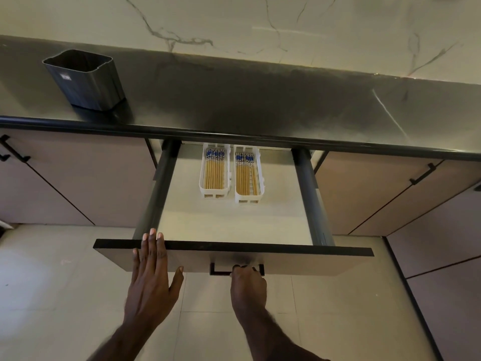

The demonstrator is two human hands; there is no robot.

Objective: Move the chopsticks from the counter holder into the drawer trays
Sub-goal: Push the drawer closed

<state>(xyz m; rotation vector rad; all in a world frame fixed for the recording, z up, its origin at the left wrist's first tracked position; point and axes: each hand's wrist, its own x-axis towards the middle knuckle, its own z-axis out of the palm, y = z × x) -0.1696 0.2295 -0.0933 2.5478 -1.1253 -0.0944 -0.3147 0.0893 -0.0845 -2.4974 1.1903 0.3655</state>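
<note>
Chopsticks [215, 169] lie lengthwise in two white trays [261, 175] at the drawer's back edge, pointing front to back. Right hand [248, 282] is clamped on the drawer handle [218, 272]; left hand [149, 269] lies flat and spread against the front panel [299, 264], so closing probably means pushing straight back. Holder [86, 79] on the surface looks empty.

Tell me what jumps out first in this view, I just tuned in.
The open drawer in the centre, with two white trays of chopsticks side by side at its back. The left hand lies flat on the drawer front; the right hand grips the handle. The dark holder stands on the counter, upper left.
</note>
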